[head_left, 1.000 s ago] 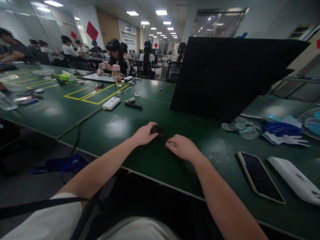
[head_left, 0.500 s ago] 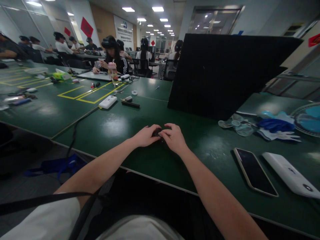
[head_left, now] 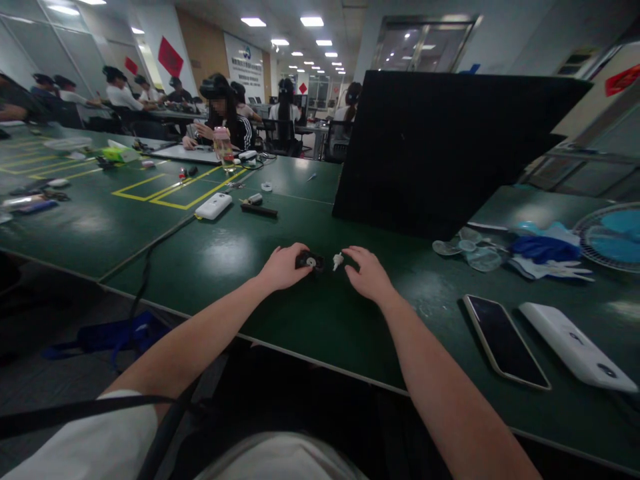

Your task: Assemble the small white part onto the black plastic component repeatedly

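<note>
Green table (head_left: 200,260), black panel (head_left: 440,153) beyond; left grip (head_left: 284,268) clamps dark part (head_left: 315,263), right grip (head_left: 370,273) apart.

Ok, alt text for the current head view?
A bare left hand grips a small black part with a pale disc; the open right hand is beside a small white part, contact unclear. A glossy green table carries a large black panel and dark-screened rectangular phone.

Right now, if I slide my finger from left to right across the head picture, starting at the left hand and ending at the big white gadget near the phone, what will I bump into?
Left hand → black part → small white piece → right hand → phone → white gadget.
</note>
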